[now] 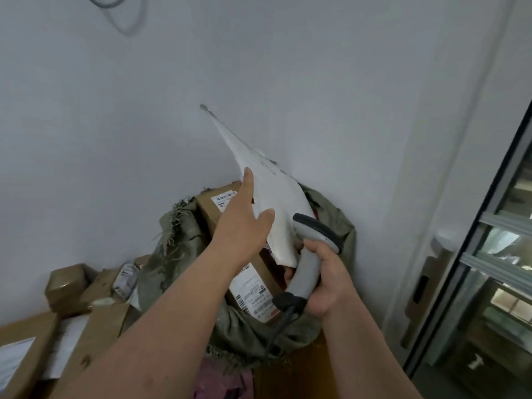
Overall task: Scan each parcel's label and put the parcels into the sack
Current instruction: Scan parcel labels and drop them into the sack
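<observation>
- My left hand (244, 217) reaches out over the sack (230, 335), fingers straight and thumb spread, lying flat against a white soft parcel (276, 203) — pressing on it, not curled round it.
- The white parcel stands tilted over the mouth of the sack, its thin pointed end stretched up along the wall (115, 110) and its wide end down near my right hand.
- My right hand (325, 277) grips the handle of a grey scanner (309, 260), fingers wrapped round it; the scanner's dark head is just beside the lower edge of the white parcel, and its cable hangs down over the rim of the sack.
- The sack is olive green with a frayed rim, standing open against the wall.
- A brown box (253, 280) with a printed label facing up lies tilted inside it, and another labelled box (213, 205) shows behind my left hand.
- More brown boxes (69, 286) and a small pale packet (125, 279) lie in a heap to the left of the sack.
- A glass door (495, 254) with a metal frame stands at the right.
</observation>
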